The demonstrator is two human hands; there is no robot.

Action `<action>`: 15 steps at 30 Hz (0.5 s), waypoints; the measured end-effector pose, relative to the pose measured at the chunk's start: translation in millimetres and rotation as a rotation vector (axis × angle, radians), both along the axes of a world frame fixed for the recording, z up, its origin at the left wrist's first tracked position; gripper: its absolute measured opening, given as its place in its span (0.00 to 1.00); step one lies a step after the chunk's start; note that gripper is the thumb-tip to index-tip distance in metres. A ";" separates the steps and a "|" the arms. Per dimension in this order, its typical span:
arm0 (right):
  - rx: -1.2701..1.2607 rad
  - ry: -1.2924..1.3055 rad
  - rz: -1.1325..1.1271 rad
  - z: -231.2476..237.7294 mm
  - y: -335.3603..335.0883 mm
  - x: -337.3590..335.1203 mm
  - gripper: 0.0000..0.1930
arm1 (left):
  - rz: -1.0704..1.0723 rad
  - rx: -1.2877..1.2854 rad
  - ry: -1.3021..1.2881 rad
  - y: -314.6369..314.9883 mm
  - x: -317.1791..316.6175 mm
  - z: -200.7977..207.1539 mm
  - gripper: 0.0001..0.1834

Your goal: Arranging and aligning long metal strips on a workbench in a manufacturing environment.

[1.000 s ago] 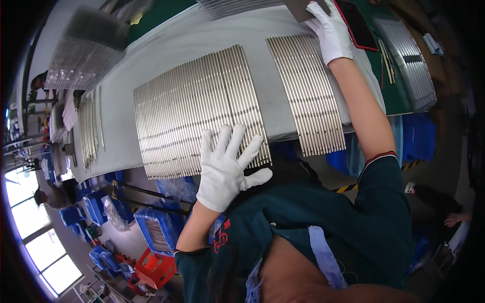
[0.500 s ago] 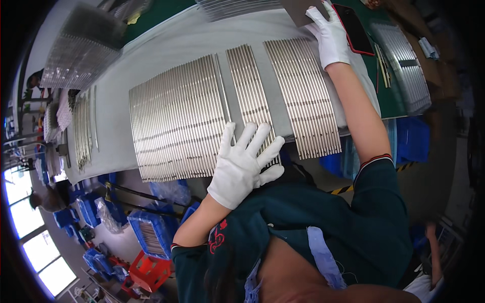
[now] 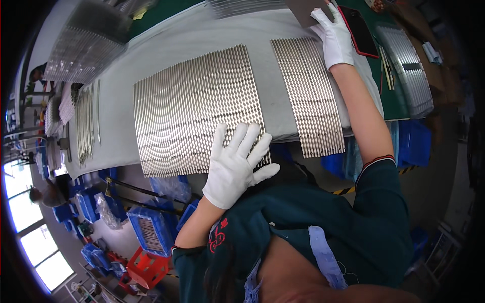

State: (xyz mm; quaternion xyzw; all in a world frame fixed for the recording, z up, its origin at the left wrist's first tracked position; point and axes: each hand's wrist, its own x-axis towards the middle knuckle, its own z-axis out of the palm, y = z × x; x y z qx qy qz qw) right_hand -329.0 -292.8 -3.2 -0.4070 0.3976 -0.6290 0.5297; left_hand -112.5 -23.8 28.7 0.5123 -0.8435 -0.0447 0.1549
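My left hand (image 3: 235,164), in a white glove, lies open with spread fingers over the near right part of a wide row of thin silver metal rods (image 3: 194,108). The rods lie side by side on a pale cloth. A narrower row of similar rods (image 3: 309,96) lies to the right, across a gap. Beyond its far end is my right hand (image 3: 335,40), also gloved, with some fingertips bare. Its fingers are stretched out at the edge of a flat grey-brown plate (image 3: 301,12); I see no clear grip on it.
A red-edged phone (image 3: 358,31) lies beside my right hand. Clear plastic trays (image 3: 406,70) stand at the far right, others (image 3: 83,50) at the far left. A few more rods (image 3: 86,123) lie at the cloth's left end. Blue crates (image 3: 151,227) and a red stool (image 3: 145,268) stand below.
The small middle group of rods has joined the wide left row, closing the gap between them. My left hand has shifted slightly left. My right hand stays by the plate.
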 end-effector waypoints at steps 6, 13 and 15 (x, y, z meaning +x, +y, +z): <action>0.030 0.028 -0.016 3.0 0.1 0.8 0.33 | 0.018 0.008 -0.046 -4.5 -4.7 -0.1 0.35; 0.001 0.003 0.012 -0.1 -3.1 -2.4 0.32 | 0.000 -0.002 -0.055 -3.8 -5.5 1.3 0.34; 0.002 -0.001 0.010 -0.5 -3.0 -2.7 0.32 | -0.006 0.013 -0.073 -4.3 -6.0 2.6 0.34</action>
